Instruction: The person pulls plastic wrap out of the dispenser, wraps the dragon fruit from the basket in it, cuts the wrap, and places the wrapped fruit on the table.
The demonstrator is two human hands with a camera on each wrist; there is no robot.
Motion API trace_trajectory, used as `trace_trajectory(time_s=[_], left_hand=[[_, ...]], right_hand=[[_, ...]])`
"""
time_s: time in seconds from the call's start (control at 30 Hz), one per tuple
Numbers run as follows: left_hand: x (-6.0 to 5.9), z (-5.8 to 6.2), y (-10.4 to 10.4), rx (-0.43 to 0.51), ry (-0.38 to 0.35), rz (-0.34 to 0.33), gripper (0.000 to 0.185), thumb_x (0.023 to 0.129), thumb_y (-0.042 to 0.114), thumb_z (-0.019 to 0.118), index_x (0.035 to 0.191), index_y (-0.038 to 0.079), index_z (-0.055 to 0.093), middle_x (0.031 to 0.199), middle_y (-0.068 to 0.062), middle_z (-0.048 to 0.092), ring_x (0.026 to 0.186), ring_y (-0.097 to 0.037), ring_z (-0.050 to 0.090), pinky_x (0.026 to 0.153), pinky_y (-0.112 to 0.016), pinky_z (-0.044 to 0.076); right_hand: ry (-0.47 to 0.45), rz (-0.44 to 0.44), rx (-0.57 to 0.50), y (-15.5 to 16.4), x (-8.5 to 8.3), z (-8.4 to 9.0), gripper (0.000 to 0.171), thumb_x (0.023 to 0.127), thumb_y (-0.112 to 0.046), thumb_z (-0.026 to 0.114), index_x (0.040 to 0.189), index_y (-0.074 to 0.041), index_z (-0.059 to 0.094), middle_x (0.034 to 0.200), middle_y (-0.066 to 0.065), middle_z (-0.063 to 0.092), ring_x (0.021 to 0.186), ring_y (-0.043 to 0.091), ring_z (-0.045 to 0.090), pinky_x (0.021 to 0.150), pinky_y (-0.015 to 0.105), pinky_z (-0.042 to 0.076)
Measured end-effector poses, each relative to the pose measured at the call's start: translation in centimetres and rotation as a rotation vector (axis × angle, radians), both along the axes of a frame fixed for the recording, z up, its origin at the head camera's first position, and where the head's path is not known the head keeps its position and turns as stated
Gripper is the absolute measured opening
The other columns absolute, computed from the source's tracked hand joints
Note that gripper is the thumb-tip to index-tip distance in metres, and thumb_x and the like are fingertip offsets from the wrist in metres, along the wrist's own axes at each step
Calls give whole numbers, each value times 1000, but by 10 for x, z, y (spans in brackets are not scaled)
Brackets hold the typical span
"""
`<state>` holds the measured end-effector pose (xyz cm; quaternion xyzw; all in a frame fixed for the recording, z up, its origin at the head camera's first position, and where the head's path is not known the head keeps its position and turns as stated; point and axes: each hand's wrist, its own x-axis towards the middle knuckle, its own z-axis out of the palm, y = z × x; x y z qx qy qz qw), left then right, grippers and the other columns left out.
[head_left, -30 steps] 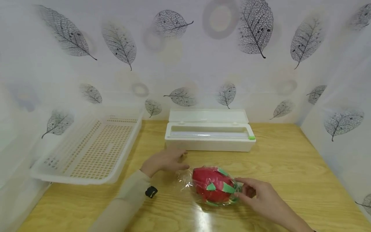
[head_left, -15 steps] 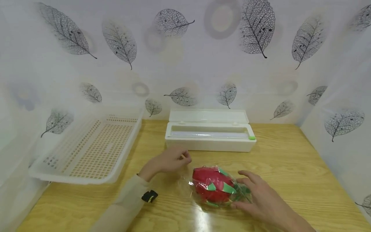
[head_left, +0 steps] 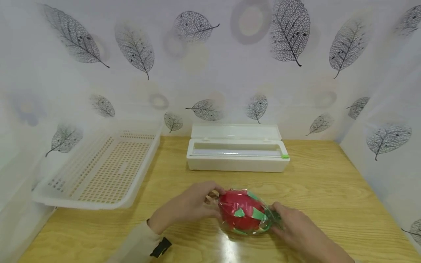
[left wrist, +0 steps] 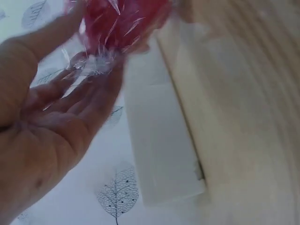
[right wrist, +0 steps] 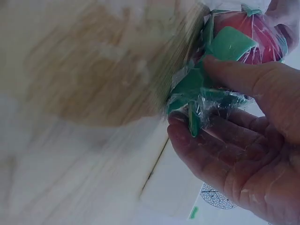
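Observation:
A red dragon fruit [head_left: 241, 210] with green scales, wrapped in clear cling film, lies on its side at the front of the table in the head view. My left hand [head_left: 190, 204] holds its left end, thumb and fingers to either side; gathered film [left wrist: 101, 63] lies against those fingers in the left wrist view. At the other end, the thumb and fingers of my right hand [head_left: 299, 230] grip the green leafy tip [right wrist: 190, 89] through the film. Parts of both ends are hidden behind the fingers.
Behind the fruit stands a long white cling film box [head_left: 238, 165], lid up, with a roll [head_left: 236, 152] inside and a green slider [head_left: 285, 156]. A white perforated basket [head_left: 141, 175] sits at the left. Leaf-patterned sheeting [head_left: 223, 80] borders the wooden table [head_left: 332, 190].
My left hand has come forward and right from near the box onto the fruit's left end. My right hand opened around the leafy end, then closed on it. The fruit stayed in place.

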<state>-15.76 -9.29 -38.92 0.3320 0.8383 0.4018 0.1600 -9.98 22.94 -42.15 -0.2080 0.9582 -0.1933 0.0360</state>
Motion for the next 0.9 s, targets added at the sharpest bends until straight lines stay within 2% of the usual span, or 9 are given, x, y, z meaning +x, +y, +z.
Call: trace_trajectory(time_s=[0.13,0.23,0.3,0.4,0.53,0.6,0.7,0.77,0.9], left_hand=[[-1,-8,1,60,164,34,27,89,2,75,116,4,70,114,-9,74,93,-10,72,80,-15,57],[-2,-9,2,78,240,68,17,89,2,75,105,5,75,101,-8,76,85,-5,70,75,-14,57],[-3,-6,1,86,235,90,10,90,3,75,99,6,76,93,-7,77,80,-4,68,71,-15,57],[-2,-2,1,88,161,130,7,91,5,73,96,9,77,87,-5,77,74,-5,67,67,-19,58],[-2,2,2,70,76,169,10,95,8,70,104,8,74,87,-2,75,75,-10,68,68,-21,58],[0,3,2,53,110,164,15,97,7,67,112,6,71,89,-2,74,78,-9,68,70,-20,58],[6,8,2,-23,274,132,29,96,5,65,125,6,64,106,-4,73,85,-10,68,73,-21,59],[13,11,4,-121,457,86,47,89,6,70,134,7,58,122,-8,69,98,-15,69,78,-26,61],[26,6,15,-459,768,24,90,79,20,83,155,13,37,151,-16,50,113,-26,67,77,-37,62]], right_hand=[[45,10,29,1,-1,0,36,80,-14,86,108,-16,63,102,-5,76,90,13,73,75,30,61],[65,7,65,1,-2,0,44,79,-16,87,116,-12,64,109,-2,72,99,18,70,81,36,61],[57,3,97,0,-3,-1,57,78,-23,89,127,-7,62,118,3,68,108,24,67,85,42,61],[40,9,136,-2,-7,-3,69,80,-31,87,135,-2,58,125,8,63,114,28,62,87,46,59],[59,60,159,-7,-17,-5,43,80,-23,83,115,-5,67,111,5,63,100,23,61,79,42,58],[46,88,157,-9,-22,-5,29,78,-18,82,103,-10,69,100,0,63,92,19,60,74,39,57],[-47,114,110,-10,-30,-4,21,77,-10,80,93,-15,68,88,-6,63,83,13,60,69,34,56],[-115,128,61,-9,-34,-4,23,73,-2,76,88,-17,66,81,-8,63,76,10,58,65,31,55],[-252,98,-21,-6,-38,-1,30,69,6,67,85,-18,62,74,-9,59,66,7,50,58,25,47]])
